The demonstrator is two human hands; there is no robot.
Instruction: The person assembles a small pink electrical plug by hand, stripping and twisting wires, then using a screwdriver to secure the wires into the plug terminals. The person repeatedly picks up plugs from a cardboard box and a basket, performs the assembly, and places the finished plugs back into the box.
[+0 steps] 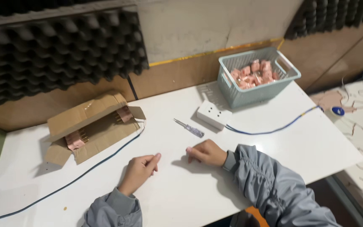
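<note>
My left hand (139, 171) rests on the white table (190, 193) with its fingers curled loosely, holding nothing that shows. To its right, my right hand (206, 152) lies on the table as a closed fist, also with nothing visible in it. Both arms wear grey sleeves. A small screwdriver (188, 128) with a clear handle lies just beyond my right hand. A white socket block (214, 114) sits behind it.
A light blue plastic basket (258, 93) with several pink parts stands at the back right. An open cardboard box (90, 128) with pink parts lies at the left. A blue cable (274, 128) runs from the socket block; a dark cable (76, 178) crosses the left side.
</note>
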